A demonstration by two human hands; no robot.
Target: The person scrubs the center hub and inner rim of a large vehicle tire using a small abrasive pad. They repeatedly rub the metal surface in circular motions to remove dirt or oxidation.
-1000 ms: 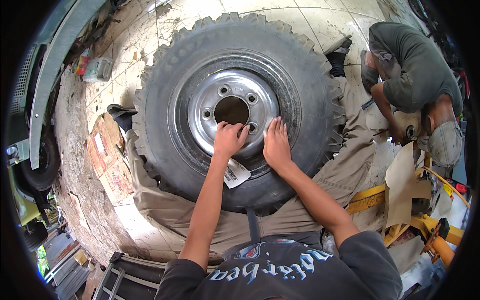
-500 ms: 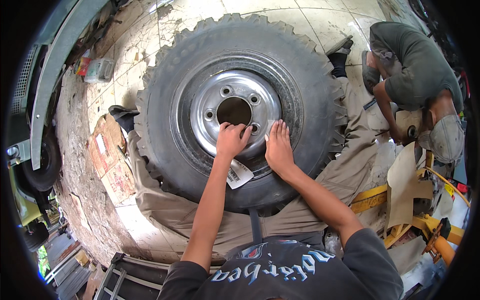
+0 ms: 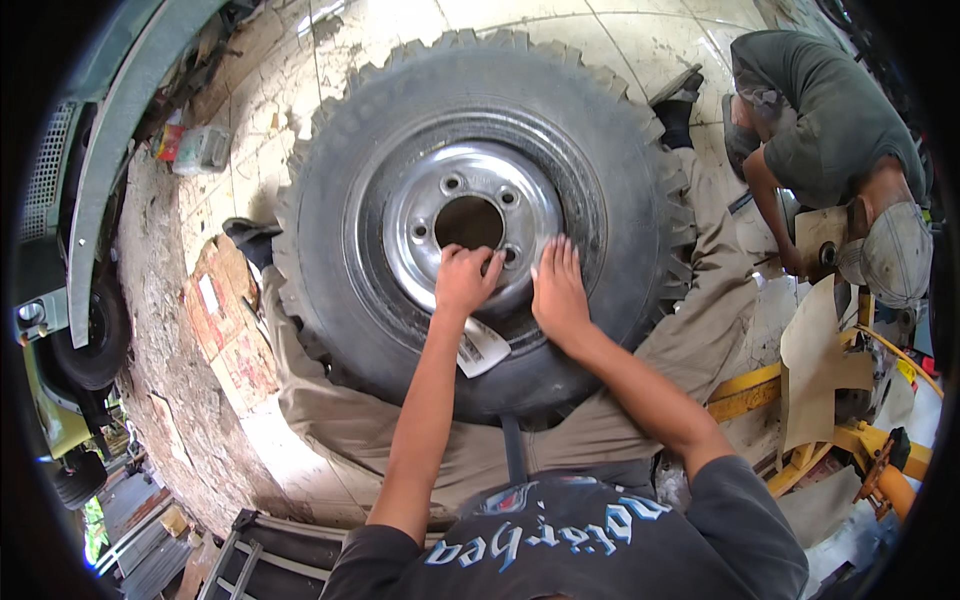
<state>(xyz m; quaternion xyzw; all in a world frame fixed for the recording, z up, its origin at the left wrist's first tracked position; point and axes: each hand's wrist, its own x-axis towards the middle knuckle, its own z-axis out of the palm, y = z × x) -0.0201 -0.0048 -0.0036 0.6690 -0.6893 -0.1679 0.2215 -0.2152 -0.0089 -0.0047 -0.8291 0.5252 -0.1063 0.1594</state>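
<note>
Between the person's outstretched legs [image 3: 705, 300], seemingly for steadiness, sits the tire [image 3: 500, 80]. The left hand [image 3: 465, 282] curls at its metal rim's [image 3: 480, 174] central hole, perhaps bracing, grip unclear; the right hand's [image 3: 562, 295] straight fingers lie together, flat against the rim.

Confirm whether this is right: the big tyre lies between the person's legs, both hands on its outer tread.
Not the tread: the head view shows left hand and right hand at the silver wheel; the tyre does lie between the legs.
</note>
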